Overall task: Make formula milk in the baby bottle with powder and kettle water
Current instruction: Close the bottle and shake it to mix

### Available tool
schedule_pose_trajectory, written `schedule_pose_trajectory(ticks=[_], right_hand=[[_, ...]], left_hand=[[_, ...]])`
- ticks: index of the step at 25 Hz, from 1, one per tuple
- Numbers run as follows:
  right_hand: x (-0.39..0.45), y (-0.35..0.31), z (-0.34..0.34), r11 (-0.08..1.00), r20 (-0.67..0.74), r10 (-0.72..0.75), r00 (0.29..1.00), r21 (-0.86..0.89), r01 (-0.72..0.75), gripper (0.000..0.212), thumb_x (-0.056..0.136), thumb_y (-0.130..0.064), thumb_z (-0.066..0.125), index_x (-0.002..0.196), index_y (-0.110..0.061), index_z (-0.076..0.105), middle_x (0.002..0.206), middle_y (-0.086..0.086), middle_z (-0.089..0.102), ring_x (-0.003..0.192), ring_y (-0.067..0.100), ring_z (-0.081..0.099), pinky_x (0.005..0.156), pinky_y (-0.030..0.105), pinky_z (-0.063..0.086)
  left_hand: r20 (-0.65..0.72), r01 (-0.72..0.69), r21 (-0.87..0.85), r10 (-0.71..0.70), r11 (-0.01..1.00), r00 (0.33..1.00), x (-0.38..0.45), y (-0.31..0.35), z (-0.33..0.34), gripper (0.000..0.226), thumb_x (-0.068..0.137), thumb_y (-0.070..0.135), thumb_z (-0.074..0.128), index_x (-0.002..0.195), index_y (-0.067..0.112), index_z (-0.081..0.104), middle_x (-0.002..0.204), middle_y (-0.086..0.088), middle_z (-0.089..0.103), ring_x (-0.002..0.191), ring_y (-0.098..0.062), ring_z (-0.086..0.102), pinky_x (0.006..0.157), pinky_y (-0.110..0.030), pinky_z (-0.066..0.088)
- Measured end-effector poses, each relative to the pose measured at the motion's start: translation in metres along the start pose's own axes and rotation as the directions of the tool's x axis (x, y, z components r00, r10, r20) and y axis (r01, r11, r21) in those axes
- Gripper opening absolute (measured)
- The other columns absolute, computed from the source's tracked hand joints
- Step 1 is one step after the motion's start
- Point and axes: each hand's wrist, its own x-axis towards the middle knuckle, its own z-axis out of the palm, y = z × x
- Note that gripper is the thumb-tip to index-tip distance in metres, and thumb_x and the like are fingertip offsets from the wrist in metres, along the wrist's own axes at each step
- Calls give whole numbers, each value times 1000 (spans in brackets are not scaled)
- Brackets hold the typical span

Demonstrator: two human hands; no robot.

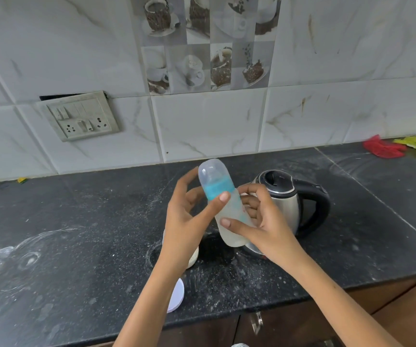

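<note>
A capped baby bottle (224,204) is held between two bare hands above a dark speckled surface (89,221), its clear dome cap and blue collar at the top, its base at the bottom. The long axis runs nearly upright, the cap end leaning toward the tiled wall (202,121) and to the person's left. Cloudy, pale liquid fills the lower body.

The left hand (189,221) is loosely open, its thumb tip pressed on the bottle just under the collar and its fingers spread behind the cap. The right hand (259,221) wraps the lower half, thumb in front and fingers curled behind, its grip clamped on the bottle.

Just behind the right hand stands a steel kettle (287,199) with its black lid shut and its handle pointing right. Beneath the left wrist sits a small jar (194,259), mostly hidden, holding something pale; a white round lid (177,295) lies near the front edge.

The surface is dusted with white smears and rings. Open room spreads to the left; at the far right corner lie red and yellow scraps (397,146).
</note>
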Motion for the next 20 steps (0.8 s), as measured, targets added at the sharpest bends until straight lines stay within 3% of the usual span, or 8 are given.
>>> schedule_pose_trajectory(ticks=[2, 5, 11, 13, 16, 18, 20], right_hand=[[-4, -1, 2, 989, 1, -61, 998, -133, 61, 57, 72, -42, 75, 115, -25, 41, 113, -13, 60, 107, 5, 62, 84, 21, 53], [-6, 0, 3, 984, -1, -92, 996, -155, 91, 55, 74, -43, 74, 115, -28, 40, 113, -10, 61, 107, 8, 62, 82, 21, 54], [-7, -1, -1, 968, 68, 25, 997, 246, -41, 52, 70, -27, 79, 111, -20, 47, 107, 11, 71, 99, 21, 70, 77, 31, 57], [-6, -3, -3, 925, 103, 69, 992, 365, -102, 49, 70, -19, 78, 109, -16, 48, 99, 10, 75, 92, 21, 72, 73, 29, 57], [-3, -1, -5, 830, 189, 141, 972, 512, -220, 60, 62, -27, 86, 110, -12, 53, 103, 16, 74, 94, 32, 70, 76, 38, 60], [-1, 3, -6, 748, 290, 155, 944, 590, -304, 80, 58, -34, 91, 122, -6, 52, 111, 23, 69, 96, 37, 69, 76, 41, 59], [0, 9, -7, 714, 327, 160, 931, 613, -338, 85, 58, -36, 90, 126, -5, 50, 116, 24, 66, 98, 38, 68, 77, 41, 59]], left_hand=[[-53, -37, 57, 40, 998, 998, 2, 2, 3, 59, 70, 24, 82, 121, 23, 51, 100, -4, 73, 93, -17, 71, 79, -40, 59], [-75, -33, -9, 32, 999, 997, 2, 6, 9, 50, 74, 13, 78, 117, 18, 55, 94, -10, 74, 87, -23, 72, 73, -39, 60], [-5, 42, -136, -43, 990, 999, 6, 11, 12, 41, 78, 3, 71, 116, 11, 60, 92, -18, 73, 80, -25, 72, 64, -26, 56], [31, 62, -165, -58, 984, 998, 8, 12, 12, 39, 77, 3, 70, 114, 9, 61, 95, -20, 73, 83, -27, 72, 69, -32, 58], [142, 95, -161, -72, 982, 987, 15, 7, 5, 33, 79, 15, 66, 111, 12, 62, 102, -19, 72, 94, -38, 67, 79, -50, 53], [243, 145, -160, -103, 976, 965, 20, 1, 1, 31, 82, 22, 61, 112, 16, 62, 108, -15, 71, 95, -38, 66, 72, -47, 49], [312, 175, -138, -125, 975, 942, 23, -5, -4, 37, 83, 25, 62, 119, 17, 59, 114, -12, 69, 102, -34, 65, 81, -50, 44]])
